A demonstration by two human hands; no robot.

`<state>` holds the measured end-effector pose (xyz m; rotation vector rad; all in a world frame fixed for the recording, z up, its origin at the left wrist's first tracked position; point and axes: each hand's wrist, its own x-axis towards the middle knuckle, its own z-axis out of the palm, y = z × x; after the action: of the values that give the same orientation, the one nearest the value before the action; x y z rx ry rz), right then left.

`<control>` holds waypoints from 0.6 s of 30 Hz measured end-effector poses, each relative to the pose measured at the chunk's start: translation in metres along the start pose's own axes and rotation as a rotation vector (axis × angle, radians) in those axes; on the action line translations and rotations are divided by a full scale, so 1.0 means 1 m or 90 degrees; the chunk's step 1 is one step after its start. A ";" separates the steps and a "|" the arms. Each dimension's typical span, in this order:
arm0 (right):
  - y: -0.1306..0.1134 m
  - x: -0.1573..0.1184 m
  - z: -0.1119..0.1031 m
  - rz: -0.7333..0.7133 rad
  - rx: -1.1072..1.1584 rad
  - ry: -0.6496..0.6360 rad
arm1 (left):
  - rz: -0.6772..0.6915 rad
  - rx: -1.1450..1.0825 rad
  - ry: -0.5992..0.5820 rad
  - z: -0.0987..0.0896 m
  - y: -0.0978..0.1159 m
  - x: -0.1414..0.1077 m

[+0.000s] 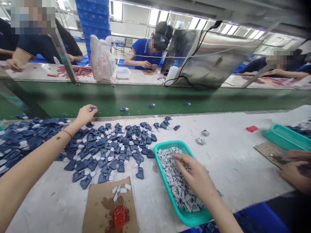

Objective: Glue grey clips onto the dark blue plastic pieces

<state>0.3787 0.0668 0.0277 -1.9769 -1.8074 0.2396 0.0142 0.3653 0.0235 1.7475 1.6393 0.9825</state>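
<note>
And here's the left hand, out at the edge of the green belt, its grip pinched on a small dark blue piece at the fingertips. The right hand is down in the teal basket, fingertips among the grey parts; whether that grip has caught one, I can't tell. Now the tally: three pieces sit spaced out along the belt, each showing a pale end, while a broad blue heap sprawls over the table, pale bits scattered through it. By the look of it, only a little is done and plenty is left, the basket well filled too. The table itself is whitish and scuffed, and near its front a wet-stained cardboard sheet carries a red dish and a few loose pale tabs. Off to the right, a co-worker's hands are busy beside a second teal basket. Across the belt it's a full, bright workroom: a person in a blue shirt bent over small work, pinkish pieces spread at the far left, tall blue crates stacked behind, windows beyond.
</note>
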 end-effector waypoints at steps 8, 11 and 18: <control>0.016 0.030 0.013 -0.111 -0.095 -0.139 | 0.030 0.312 -0.154 -0.013 -0.037 0.055; 0.019 0.031 0.015 -0.130 -0.135 -0.150 | 0.046 0.390 -0.171 -0.027 -0.045 0.054; 0.020 0.039 0.012 -0.187 -0.147 -0.164 | 0.179 0.397 -0.195 0.000 -0.023 0.050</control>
<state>0.3972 0.1063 0.0150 -1.8618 -2.3573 0.2072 0.0005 0.4173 0.0120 2.4448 1.6221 0.2795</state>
